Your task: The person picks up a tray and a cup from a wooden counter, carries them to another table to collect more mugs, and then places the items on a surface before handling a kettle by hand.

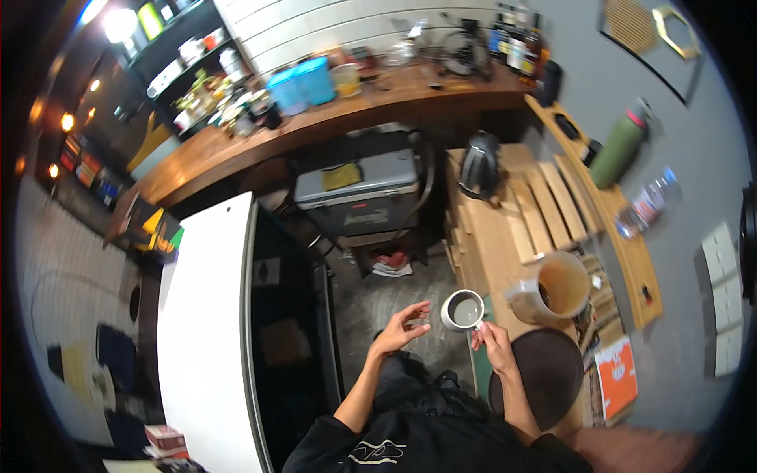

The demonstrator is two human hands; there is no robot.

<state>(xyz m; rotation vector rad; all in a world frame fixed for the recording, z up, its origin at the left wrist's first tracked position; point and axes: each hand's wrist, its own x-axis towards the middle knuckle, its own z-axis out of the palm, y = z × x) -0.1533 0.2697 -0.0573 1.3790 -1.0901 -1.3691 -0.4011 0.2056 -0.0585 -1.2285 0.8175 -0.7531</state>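
A white mug (462,310) is in front of my body, with greyish liquid or a pale inside showing through its mouth; I cannot tell which. My right hand (494,347) is closed around its handle. Just left of the mug is my left hand (400,329), its fingers apart and curved, apart from the mug and holding nothing. Right of the mug stands a translucent pitcher (523,303) with brownish liquid in it. A dark round seat or tray (546,370) lies beneath my right forearm.
A white-topped cabinet (206,331) runs along the left. Ahead, a grey cooler box (359,183) sits under a wooden counter (347,110). A black kettle-like object (479,164) stands on the wooden bench. Along the right ledge are a green bottle (621,147) and a plastic water bottle (648,206).
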